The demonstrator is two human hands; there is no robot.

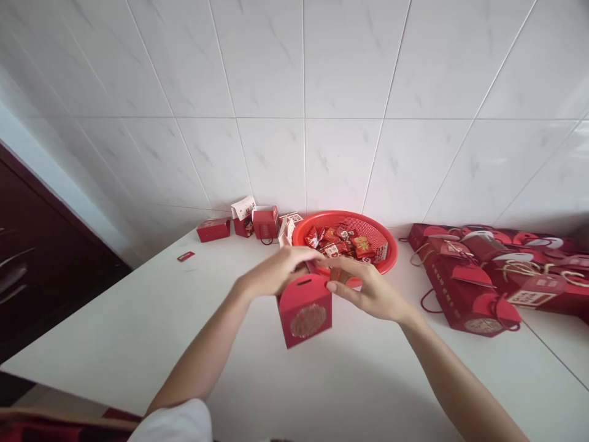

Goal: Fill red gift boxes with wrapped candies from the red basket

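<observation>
A red gift box (306, 314) with a round gold pattern on its front and a slotted, rounded top flap is tilted in front of me over the white table. My left hand (280, 270) grips its upper left side and back, fingers partly hidden behind the flap. At the box's upper right edge, my right hand (363, 287) pinches a small brown-orange wrapped sweet (338, 279) between thumb and fingers. Just beyond both hands sits a red plastic basket (391, 245) holding several wrapped sweets (343, 244). The inside of the box is out of sight.
Several red gift boxes (469, 288) with cords lie in rows at the right. Small red boxes (265, 223) stand by the tiled wall at the back left. A small red packet (186, 256) lies near the left edge of the white table (138, 331).
</observation>
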